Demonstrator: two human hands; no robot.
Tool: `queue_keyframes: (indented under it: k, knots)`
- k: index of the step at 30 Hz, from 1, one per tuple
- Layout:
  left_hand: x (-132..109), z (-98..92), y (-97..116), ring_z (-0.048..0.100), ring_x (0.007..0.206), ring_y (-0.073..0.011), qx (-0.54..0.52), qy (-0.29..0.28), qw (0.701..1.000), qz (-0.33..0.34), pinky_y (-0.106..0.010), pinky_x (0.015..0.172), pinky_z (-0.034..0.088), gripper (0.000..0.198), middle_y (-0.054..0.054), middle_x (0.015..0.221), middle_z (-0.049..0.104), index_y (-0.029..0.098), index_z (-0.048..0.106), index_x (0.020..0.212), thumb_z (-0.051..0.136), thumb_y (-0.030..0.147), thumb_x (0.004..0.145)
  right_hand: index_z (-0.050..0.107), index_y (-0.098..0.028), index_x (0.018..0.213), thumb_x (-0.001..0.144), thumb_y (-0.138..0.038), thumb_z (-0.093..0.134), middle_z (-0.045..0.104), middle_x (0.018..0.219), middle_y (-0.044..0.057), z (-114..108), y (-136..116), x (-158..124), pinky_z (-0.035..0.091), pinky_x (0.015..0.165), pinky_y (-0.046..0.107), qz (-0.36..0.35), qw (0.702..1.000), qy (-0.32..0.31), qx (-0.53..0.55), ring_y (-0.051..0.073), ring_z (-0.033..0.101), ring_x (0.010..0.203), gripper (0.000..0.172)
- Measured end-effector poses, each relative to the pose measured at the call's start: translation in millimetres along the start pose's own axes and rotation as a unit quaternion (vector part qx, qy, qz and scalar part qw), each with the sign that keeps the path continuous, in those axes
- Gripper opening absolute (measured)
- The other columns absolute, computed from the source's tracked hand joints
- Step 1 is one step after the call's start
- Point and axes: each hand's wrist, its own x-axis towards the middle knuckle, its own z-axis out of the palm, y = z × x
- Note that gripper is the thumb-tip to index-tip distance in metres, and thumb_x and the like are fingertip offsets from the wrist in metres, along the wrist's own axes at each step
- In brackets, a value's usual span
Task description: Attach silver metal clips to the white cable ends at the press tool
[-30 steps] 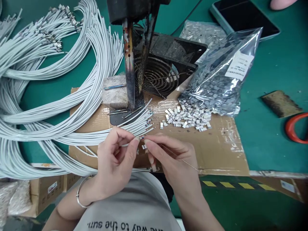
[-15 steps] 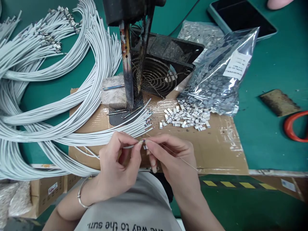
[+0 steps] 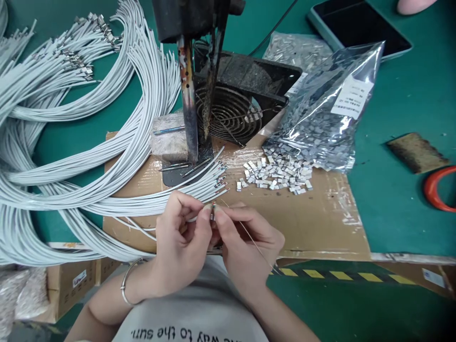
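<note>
My left hand (image 3: 181, 247) is closed in a pinch on the end of a white cable (image 3: 193, 219); its tip is mostly hidden by the thumb. Facing it, my right hand (image 3: 249, 247) pinches at the same spot, thumb tips almost touching. Between the thumbs shows a small metal terminal (image 3: 213, 215). A thin wire (image 3: 255, 243), perhaps solder, runs through my right hand and slants down to the right. Just beyond the hands lies a fan of white cable ends (image 3: 199, 190). A pile of small metal terminals (image 3: 278, 175) lies on the cardboard (image 3: 320, 218).
A soldering iron stand (image 3: 188, 95) with a hot-looking tip rises ahead, beside a black fan (image 3: 231, 114). Large bundles of white cables (image 3: 138, 123) fill the left. A plastic bag of terminals (image 3: 320, 118), a tablet-like device (image 3: 356, 23), a sponge (image 3: 416, 152) and red-handled scissors (image 3: 429, 190) lie right.
Both hands have drawn closer together and the right wrist has turned inward. The thin wire now slants more steeply. The metal terminal stands upright between the thumbs.
</note>
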Motion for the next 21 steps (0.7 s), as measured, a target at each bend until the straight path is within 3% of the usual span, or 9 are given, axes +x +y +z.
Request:
queue_keyframes:
  k: [4, 9, 16, 21]
  knots:
    - [7.8, -7.6, 10.7, 0.055, 0.054, -0.0055, 0.025, -0.025, 0.999, -0.003, -0.013, 0.049, 0.044, 0.014, 0.004, 0.068, 0.066, 0.02, 0.063, 0.087, 0.066, 0.015, 0.099, 0.086, -0.026, 0.079, 0.079, -0.006, 0.079, 0.072, 0.062, -0.002, -8.8, -12.4, 8.5, 0.047, 0.042, 0.02, -0.025, 0.997, -0.044, -0.05, 0.009, 0.058, 0.047, 0.021]
    - [9.1, -11.3, 14.2, 0.046, 0.051, -0.0065, 0.076, 0.008, 0.997, 0.014, -0.016, 0.045, 0.037, 0.016, 0.005, 0.061, 0.062, 0.02, 0.063, 0.081, 0.07, 0.017, 0.096, 0.087, -0.026, 0.085, 0.084, -0.009, 0.079, 0.074, 0.064, -0.002, -16.1, -24.2, 18.1, 0.05, 0.043, 0.019, -0.031, 0.989, -0.106, -0.097, 0.008, 0.062, 0.048, 0.019]
    - [9.9, -11.7, 13.0, 0.067, 0.065, -0.0091, 0.083, 0.041, 0.994, 0.052, -0.017, 0.051, 0.049, 0.011, -0.003, 0.086, 0.079, 0.02, 0.066, 0.088, 0.07, 0.011, 0.095, 0.087, -0.029, 0.088, 0.088, -0.016, 0.083, 0.074, 0.063, -0.004, -22.4, -22.9, 24.4, 0.058, 0.05, 0.021, -0.002, 0.997, -0.043, -0.07, 0.01, 0.066, 0.05, 0.014]
    - [8.0, -11.9, 14.6, 0.071, 0.069, -0.0108, 0.103, 0.042, 0.992, 0.065, -0.018, 0.04, 0.036, 0.013, -0.004, 0.087, 0.081, 0.02, 0.066, 0.086, 0.071, 0.009, 0.092, 0.087, -0.03, 0.09, 0.09, -0.013, 0.08, 0.074, 0.071, -0.003, -17.1, -20.7, 26.8, 0.058, 0.053, 0.021, -0.018, 0.994, -0.073, -0.075, 0.009, 0.065, 0.055, 0.019]
